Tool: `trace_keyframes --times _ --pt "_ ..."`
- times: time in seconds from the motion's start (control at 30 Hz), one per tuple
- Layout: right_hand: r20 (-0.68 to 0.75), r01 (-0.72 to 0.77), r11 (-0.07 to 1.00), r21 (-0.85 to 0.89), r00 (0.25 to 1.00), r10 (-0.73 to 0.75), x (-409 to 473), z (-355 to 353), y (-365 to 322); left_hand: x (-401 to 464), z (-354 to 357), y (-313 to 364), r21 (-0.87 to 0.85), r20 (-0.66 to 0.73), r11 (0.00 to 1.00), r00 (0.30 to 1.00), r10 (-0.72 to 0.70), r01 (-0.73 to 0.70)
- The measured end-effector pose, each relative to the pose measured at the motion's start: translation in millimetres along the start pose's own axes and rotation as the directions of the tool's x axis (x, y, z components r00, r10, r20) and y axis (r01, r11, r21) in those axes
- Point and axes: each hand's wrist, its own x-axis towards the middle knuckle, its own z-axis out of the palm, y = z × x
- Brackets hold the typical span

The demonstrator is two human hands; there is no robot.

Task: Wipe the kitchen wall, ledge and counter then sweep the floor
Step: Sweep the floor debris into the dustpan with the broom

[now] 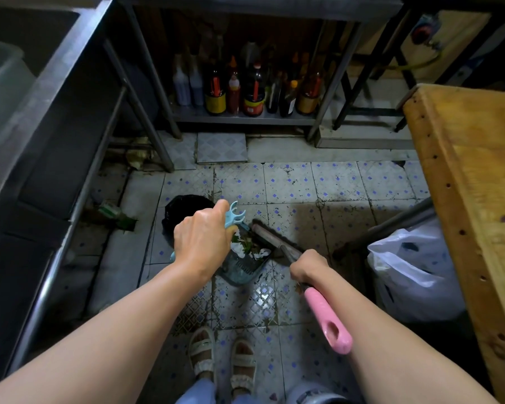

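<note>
My left hand [201, 240] grips the light blue handle [234, 217] of a dustpan [241, 268] resting on the tiled floor [333, 193]. White scraps and green leaves [248, 247] lie in the pan. My right hand [308, 265] grips the shaft of a broom just above its pink handle end [328, 322]. The dark broom head [270, 236] lies against the pan's far side. My sandalled feet [222, 363] stand just behind the pan.
A black bin [184, 208] stands left of the dustpan. A steel counter [41, 141] runs along the left. A steel shelf [245, 116] with several sauce bottles is ahead. A wooden table [473, 185] and a white plastic bag [414, 272] are on the right.
</note>
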Motion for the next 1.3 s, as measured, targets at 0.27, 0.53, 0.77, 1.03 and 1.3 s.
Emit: trace_keyframes --times 0.27,0.53,0.77,1.03,1.3 --pt "-0.007 0.033 0.999 -0.024 0.999 -0.033 -41 -21 15 -30 -38 16 0.012 -0.055 1.0 0.998 -0.021 0.022" --pt "-0.027 0.066 0.997 -0.048 0.997 -0.067 -88 -37 23 -60 -79 24 0.012 -0.111 1.0 0.994 -0.011 0.013" --pt "-0.035 0.097 0.995 -0.015 0.995 -0.098 -124 -35 15 -88 -108 15 0.02 -0.141 1.0 0.99 0.014 -0.011" --pt "-0.058 0.13 0.992 -0.009 0.99 -0.13 -177 -10 1 -129 -146 -23 0.03 -0.18 0.997 0.98 0.082 -0.078" --pt "-0.096 0.166 0.986 0.006 0.982 -0.164 -222 20 -20 -165 -183 -70 0.044 -0.219 0.989 0.965 0.145 -0.139"
